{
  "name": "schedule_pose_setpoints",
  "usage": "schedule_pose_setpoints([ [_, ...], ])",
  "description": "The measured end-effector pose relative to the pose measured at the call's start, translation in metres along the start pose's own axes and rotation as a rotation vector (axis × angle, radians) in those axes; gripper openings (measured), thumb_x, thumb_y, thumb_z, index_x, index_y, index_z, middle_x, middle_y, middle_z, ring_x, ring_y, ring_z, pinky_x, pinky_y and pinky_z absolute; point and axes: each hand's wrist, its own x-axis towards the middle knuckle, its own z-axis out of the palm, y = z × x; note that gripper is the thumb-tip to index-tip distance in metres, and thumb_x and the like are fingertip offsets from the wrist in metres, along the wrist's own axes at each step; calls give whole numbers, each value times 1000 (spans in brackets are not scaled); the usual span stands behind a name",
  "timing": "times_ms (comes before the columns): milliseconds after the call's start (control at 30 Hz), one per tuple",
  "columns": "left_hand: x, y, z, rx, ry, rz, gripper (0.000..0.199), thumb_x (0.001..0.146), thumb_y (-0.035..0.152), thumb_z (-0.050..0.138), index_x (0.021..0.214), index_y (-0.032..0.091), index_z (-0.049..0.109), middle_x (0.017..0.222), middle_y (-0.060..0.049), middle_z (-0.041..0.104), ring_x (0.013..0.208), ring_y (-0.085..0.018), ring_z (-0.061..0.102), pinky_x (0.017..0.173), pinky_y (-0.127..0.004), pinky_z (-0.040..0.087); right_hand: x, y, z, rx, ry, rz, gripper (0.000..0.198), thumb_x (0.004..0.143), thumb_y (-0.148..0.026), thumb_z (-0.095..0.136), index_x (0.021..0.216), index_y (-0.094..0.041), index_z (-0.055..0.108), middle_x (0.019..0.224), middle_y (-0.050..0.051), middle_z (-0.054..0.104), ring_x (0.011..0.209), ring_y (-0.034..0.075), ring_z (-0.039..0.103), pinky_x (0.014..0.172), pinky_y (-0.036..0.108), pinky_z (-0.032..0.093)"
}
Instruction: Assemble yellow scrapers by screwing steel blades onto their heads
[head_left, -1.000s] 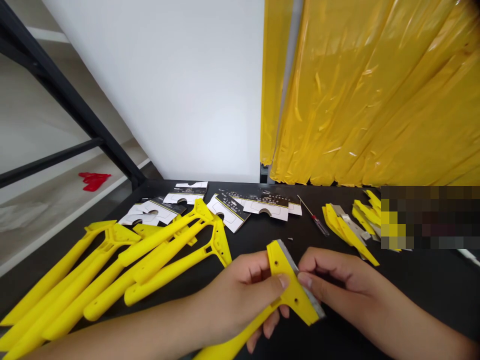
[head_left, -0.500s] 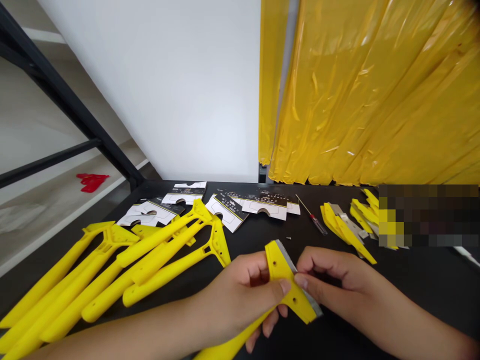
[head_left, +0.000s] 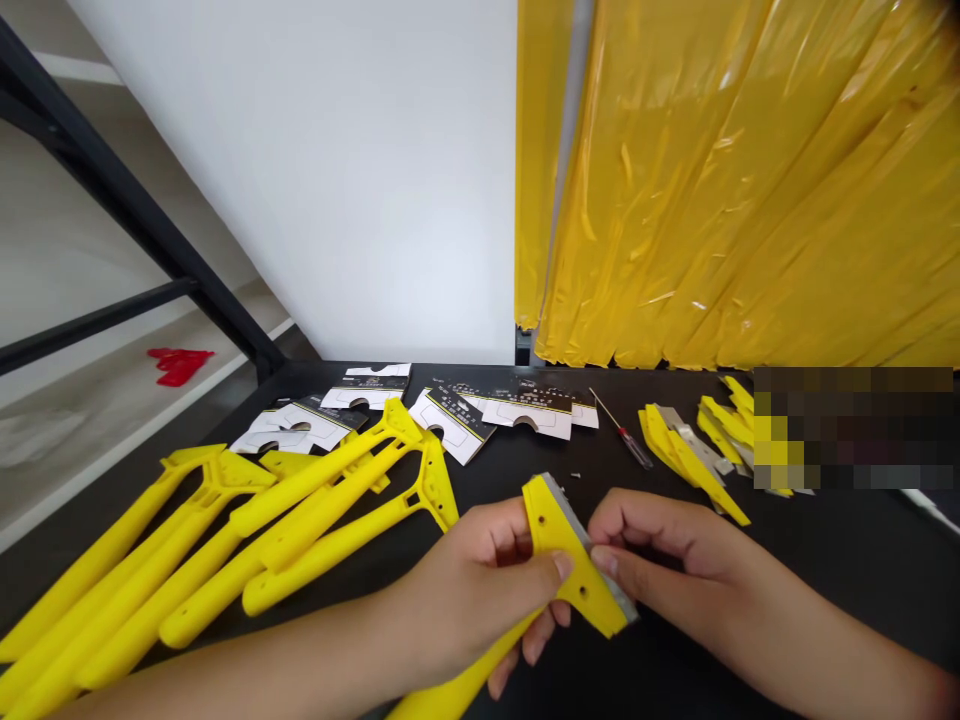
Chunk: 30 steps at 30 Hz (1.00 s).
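Several yellow handles (head_left: 337,500) lie on the black table (head_left: 600,685) at the left, and to their right the left hand (head_left: 499,590) grips a yellow scraper (head_left: 559,530) by its head, thumb on top, its handle slanting down toward the lower left. Along the head's right side runs a grey blade (head_left: 574,515), its long axis sloping from upper left to lower right, with the right hand (head_left: 664,555), nearer this edge, pinching it near mid-length.

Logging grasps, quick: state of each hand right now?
Left hand: closed, holding a yellow scraper.
Right hand: closed, thumb and fingers pinching the scraper's gray strip.
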Motion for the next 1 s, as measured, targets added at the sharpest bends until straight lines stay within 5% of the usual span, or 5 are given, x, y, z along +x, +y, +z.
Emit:
schedule_pose_setpoints([
  [533, -1, 2, 3, 47, -7, -22, 34, 97, 50, 77, 106, 19, 64, 80, 0, 66, 54, -9, 56, 36, -12, 45, -2, 0, -2, -112, 12, -65, 32, 111, -50, 61, 92, -25, 67, 88, -1, 69, 84, 19, 61, 76, 30, 46],
  [1000, -18, 7, 5, 229, -87, 24, 15, 110, 31, 59, 113, 18, 67, 80, 3, 56, 62, -7, 50, 46, -9, 41, -4, -9, -1, -219, 87, -137, 35, 100, -63, 75, 101, -29, 82, 82, 1, 73, 87, 24, 69, 82, 31, 58],
])
